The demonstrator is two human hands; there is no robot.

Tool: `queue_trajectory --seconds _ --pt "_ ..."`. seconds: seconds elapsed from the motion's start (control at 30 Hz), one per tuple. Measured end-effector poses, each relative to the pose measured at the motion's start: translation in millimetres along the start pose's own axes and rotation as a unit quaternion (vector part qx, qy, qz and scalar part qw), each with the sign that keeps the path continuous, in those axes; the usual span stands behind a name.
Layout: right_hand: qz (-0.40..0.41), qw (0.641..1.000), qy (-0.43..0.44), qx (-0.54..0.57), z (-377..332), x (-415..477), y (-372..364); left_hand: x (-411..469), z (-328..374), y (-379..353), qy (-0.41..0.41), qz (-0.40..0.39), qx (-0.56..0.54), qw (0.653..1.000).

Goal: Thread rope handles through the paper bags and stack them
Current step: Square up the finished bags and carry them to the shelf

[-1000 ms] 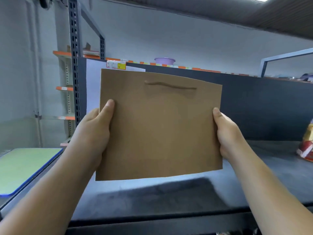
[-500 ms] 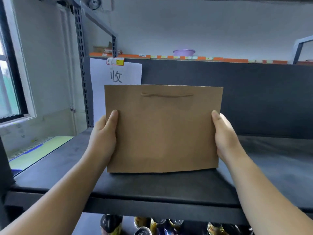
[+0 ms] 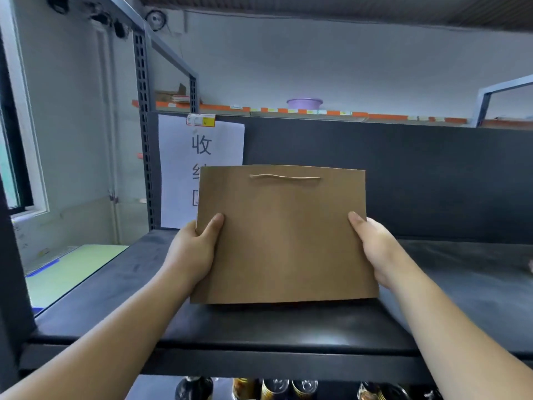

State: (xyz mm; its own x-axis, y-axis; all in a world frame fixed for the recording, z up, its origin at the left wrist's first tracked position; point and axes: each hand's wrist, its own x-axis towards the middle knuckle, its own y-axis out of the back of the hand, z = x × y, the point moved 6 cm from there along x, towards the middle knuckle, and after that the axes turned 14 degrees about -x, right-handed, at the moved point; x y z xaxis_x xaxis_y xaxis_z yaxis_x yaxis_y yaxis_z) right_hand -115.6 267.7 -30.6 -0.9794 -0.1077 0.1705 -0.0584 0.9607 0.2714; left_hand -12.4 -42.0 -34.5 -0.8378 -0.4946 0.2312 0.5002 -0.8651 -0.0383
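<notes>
A flat brown paper bag (image 3: 284, 241) is held upright over the black shelf (image 3: 259, 327), its lower edge at or just above the shelf surface. A tan rope handle (image 3: 284, 177) runs straight across the bag's face near the top edge. My left hand (image 3: 191, 252) grips the bag's left edge, thumb on the front. My right hand (image 3: 373, 249) grips the right edge the same way. The fingers behind the bag are hidden.
A white paper sign (image 3: 202, 174) with dark characters hangs on the dark back panel (image 3: 403, 180) behind the bag. A perforated metal upright (image 3: 142, 134) stands at the left. Bottles and cans (image 3: 277, 389) sit below the shelf. A green mat (image 3: 72, 269) lies lower left.
The bag has come down and forward from mid-air to the shelf surface, and the view has shifted so the sign shows more. Both hands keep their grip.
</notes>
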Motion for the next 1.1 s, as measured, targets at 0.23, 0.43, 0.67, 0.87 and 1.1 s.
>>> queue_trajectory --seconds 0.23,0.43,0.67,0.87,1.1 --pt "-0.025 0.969 -0.141 -0.202 3.4 25.5 -9.5 57.4 -18.7 -0.5 0.18 -0.052 0.113 0.976" --pt "-0.062 0.936 -0.156 -0.309 4.2 43.6 -16.7 71.3 -21.3 -4.3 0.186 -0.096 0.209 0.955" --pt "-0.082 0.909 -0.163 -0.374 19.3 50.0 -6.2 74.4 -33.6 9.5 0.205 -0.117 0.184 0.954" --pt "-0.081 0.901 -0.163 -0.393 15.0 45.2 4.3 70.4 -30.6 0.1 0.204 -0.136 0.115 0.963" --pt "-0.061 0.882 -0.143 -0.444 1.0 38.9 15.4 63.3 -19.5 -2.3 0.216 -0.16 0.046 0.962"
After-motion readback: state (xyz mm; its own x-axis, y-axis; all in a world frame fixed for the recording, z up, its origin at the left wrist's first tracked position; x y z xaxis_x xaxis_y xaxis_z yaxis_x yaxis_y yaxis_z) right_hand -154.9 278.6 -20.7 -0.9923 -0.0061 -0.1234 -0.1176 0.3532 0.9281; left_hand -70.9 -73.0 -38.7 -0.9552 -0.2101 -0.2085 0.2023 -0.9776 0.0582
